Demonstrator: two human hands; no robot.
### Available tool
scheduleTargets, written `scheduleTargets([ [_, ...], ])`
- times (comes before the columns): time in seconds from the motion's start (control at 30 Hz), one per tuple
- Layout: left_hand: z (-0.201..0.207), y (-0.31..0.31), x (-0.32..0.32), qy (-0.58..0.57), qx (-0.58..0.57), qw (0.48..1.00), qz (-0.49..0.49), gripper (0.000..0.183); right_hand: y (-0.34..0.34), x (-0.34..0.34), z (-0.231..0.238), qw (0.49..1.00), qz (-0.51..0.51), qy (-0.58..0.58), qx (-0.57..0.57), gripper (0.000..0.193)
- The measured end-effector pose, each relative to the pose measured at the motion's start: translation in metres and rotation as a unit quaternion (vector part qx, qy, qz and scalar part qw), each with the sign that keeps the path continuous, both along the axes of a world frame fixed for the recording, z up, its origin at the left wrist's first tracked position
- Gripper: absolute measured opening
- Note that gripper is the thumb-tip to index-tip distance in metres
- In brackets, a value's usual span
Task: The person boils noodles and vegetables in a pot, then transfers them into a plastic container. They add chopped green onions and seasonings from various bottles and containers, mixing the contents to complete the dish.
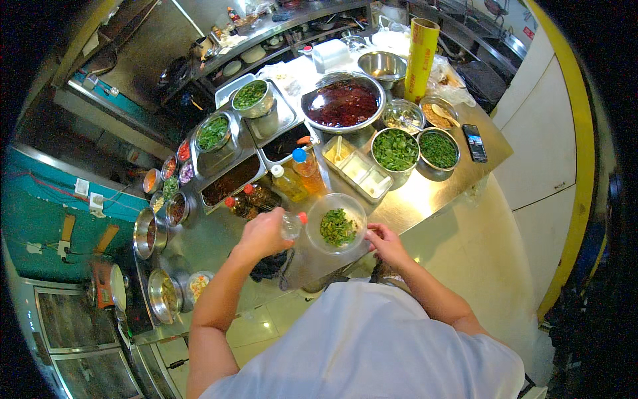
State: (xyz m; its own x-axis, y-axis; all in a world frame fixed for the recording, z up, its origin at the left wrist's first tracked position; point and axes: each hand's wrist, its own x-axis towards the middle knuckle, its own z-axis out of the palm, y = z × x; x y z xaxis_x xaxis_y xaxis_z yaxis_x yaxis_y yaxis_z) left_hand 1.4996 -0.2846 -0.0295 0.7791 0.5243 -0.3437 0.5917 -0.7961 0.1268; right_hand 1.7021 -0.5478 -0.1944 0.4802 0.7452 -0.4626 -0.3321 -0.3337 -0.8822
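My left hand (264,234) is wrapped round a clear plastic bottle (291,227). The bottle lies tilted, its red cap end pointing at a round translucent bowl (316,233). In that bowl sits a heap of chopped green herbs (337,227); whether any liquid leaves the bottle is too small to tell. At the bowl's right edge, my right hand (389,245) pinches the rim between thumb and fingers. Just beyond the left hand stand two dark bottles with red caps (260,197), a yellow oil bottle (289,185) and an orange bottle with a blue cap (308,171).
Behind the bowl are a divided seasoning box (362,174), bowls of greens (396,150) and a large basin of dark red sauce (342,103). A phone (474,143) lies near the table's right edge. Metal bowls (147,234) line the left side. A yellow film roll (420,60) stands upright.
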Motion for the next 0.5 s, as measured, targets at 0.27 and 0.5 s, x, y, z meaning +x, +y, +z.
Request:
scheduleTargets([
  [0.27,-0.027,-0.039,0.097,0.282,0.177,0.911,-0.243,0.038,-0.007,0.015,-0.014,0.998,0.056,0.018,-0.017,0.04],
  [0.5,-0.007,-0.033,0.121,0.279,0.095,0.931,-0.215,0.045,-0.052,0.031,-0.044,0.998,0.043,-0.05,-0.012,0.036],
])
